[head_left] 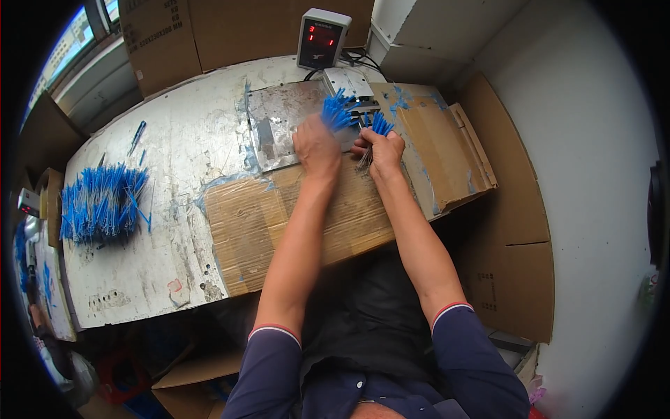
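Note:
My left hand (pixel 316 145) grips a bunch of thin blue-tipped pieces (pixel 338 112), their blue ends fanning up toward a small metal device (pixel 351 85) at the back of the table. My right hand (pixel 380 148) holds a smaller bunch of the same blue-tipped pieces (pixel 381 124) just to the right, its thin ends hanging below the fingers. Both hands rest over a metal plate (pixel 279 122) and taped cardboard (pixel 279 216).
A large pile of blue-tipped pieces (pixel 101 202) lies at the table's left. A grey counter box with a red display (pixel 322 38) stands behind the device. A blue pen-like tool (pixel 137 136) lies far left. Cardboard boxes (pixel 209 31) line the back; cardboard sheets (pixel 513 230) stand right.

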Demonstrator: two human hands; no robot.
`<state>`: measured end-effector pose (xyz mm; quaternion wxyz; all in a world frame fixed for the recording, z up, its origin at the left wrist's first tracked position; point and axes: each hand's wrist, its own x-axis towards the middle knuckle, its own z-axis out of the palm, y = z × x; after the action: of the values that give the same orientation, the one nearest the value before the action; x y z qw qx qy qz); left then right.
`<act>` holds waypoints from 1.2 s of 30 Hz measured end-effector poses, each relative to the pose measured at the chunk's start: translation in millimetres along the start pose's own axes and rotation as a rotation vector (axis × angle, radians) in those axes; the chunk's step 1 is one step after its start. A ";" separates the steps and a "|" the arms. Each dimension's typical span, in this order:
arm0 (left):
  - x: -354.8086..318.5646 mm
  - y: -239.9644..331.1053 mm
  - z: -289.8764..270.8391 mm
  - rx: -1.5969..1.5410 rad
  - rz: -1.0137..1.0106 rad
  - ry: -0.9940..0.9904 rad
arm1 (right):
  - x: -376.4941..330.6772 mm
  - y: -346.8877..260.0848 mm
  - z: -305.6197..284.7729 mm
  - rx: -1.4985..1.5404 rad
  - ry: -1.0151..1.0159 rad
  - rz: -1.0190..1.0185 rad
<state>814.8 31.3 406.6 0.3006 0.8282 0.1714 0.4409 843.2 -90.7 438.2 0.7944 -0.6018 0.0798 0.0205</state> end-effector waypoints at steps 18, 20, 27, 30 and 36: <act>-3.5 0.8 -1.8 0.049 0.077 -0.221 | -1.5 5.3 -9.8 -0.115 0.002 -0.117; -3.0 2.3 -1.7 0.048 0.062 -0.229 | 2.1 4.9 -8.6 -0.159 0.034 -0.118; 0.6 2.2 -3.0 0.012 -0.125 -0.163 | 5.2 0.5 2.0 -0.289 0.106 -0.101; 3.1 2.5 -3.4 -0.027 -0.219 -0.078 | 9.2 1.7 4.0 -0.324 0.125 -0.106; 2.6 3.3 -4.1 -0.068 -0.209 -0.072 | 14.0 3.6 7.7 -0.325 0.140 -0.094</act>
<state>812.9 31.7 412.2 0.3789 0.8105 0.2311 0.3824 857.3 -83.2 434.6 0.6792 -0.7253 0.1025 -0.0460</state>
